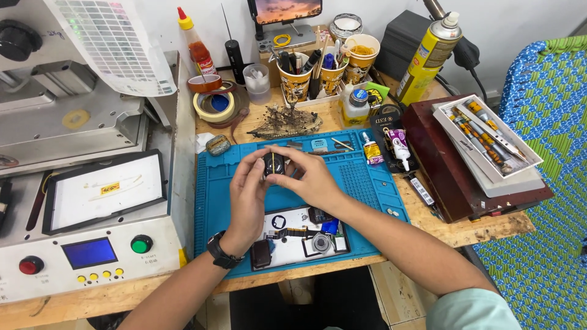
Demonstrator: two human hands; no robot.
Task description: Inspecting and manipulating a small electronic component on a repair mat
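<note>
Both my hands meet above the blue work mat, holding a small black round-cornered device between them. My left hand, with a black watch on its wrist, grips the device's left side. My right hand holds its right side with the fingertips, and a thin yellowish stick stands upright against the device's face. Below my hands a white tray on the mat carries small dark parts, a round ring, a flex cable and a blue piece.
A grey machine with a screen, red and green buttons fills the left. Tape rolls, paper cups of tools, glue tubes, a spray can and a box of screwdrivers crowd the wooden table's back and right.
</note>
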